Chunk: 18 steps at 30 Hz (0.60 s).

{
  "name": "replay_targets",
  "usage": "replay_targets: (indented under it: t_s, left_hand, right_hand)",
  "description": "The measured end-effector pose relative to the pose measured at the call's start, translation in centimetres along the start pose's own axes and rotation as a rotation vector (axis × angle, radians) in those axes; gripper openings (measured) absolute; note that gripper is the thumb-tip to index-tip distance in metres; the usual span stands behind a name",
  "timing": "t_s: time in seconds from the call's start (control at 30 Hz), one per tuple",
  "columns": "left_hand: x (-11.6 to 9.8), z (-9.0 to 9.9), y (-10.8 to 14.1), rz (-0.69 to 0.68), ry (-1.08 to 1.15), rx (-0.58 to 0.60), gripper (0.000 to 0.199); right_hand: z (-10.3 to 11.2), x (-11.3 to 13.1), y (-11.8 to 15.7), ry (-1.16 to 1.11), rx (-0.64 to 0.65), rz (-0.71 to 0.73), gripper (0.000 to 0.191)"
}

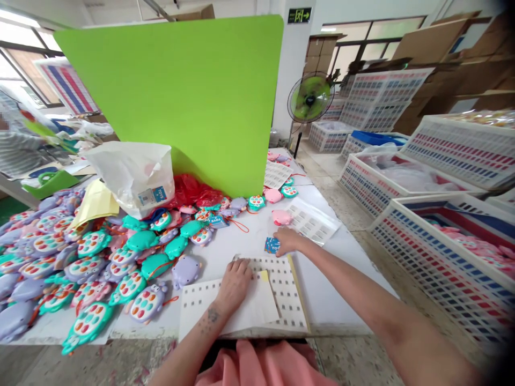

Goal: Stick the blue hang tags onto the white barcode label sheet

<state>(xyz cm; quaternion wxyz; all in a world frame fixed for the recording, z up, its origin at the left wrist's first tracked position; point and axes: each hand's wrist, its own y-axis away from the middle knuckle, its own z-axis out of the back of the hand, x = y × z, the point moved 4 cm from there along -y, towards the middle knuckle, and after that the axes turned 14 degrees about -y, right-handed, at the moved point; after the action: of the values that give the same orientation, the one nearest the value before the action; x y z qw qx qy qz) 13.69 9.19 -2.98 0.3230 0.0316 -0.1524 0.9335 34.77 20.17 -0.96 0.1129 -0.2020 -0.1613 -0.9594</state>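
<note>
My left hand (235,281) lies flat, fingers spread, on sheets of small square labels (287,289) near the table's front edge. A plain paper piece (259,300) lies over part of these sheets. My right hand (287,241) is farther forward and to the right, its fingers pressed together at a blue card (272,245) printed with white letters. Just beyond that hand sits a pink toy (281,217), beside another label sheet (314,222). Left of my left hand lies a lilac toy (186,269).
Many teal, lilac and pink toys (92,268) are heaped on the table's left. Behind them stand a white bag (132,171) and a green divider (193,96). White plastic crates (442,262) and a fan (310,100) stand beyond the right edge. A person's sleeve (18,153) shows far left.
</note>
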Motion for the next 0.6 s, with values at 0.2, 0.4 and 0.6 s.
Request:
replay_targets:
  t_s: [0.2, 0.4, 0.6]
  left_hand:
    - [0.9, -1.0, -0.6, -0.045, 0.005, 0.023, 0.011]
    - [4.2, 0.3, -2.4, 0.006, 0.063, -0.025, 0.021]
    - [17.5, 2.6, -9.6, 0.404, -0.165, -0.032, 0.034]
  right_hand:
    - [0.0, -0.2, 1.8, -0.040, -0.102, -0.007, 0.036]
    - [-2.6, -0.6, 2.9, -0.074, -0.182, 0.079, 0.012]
    - [0.1, -3.3, 3.5, -0.527, -0.348, 0.091, 0.026]
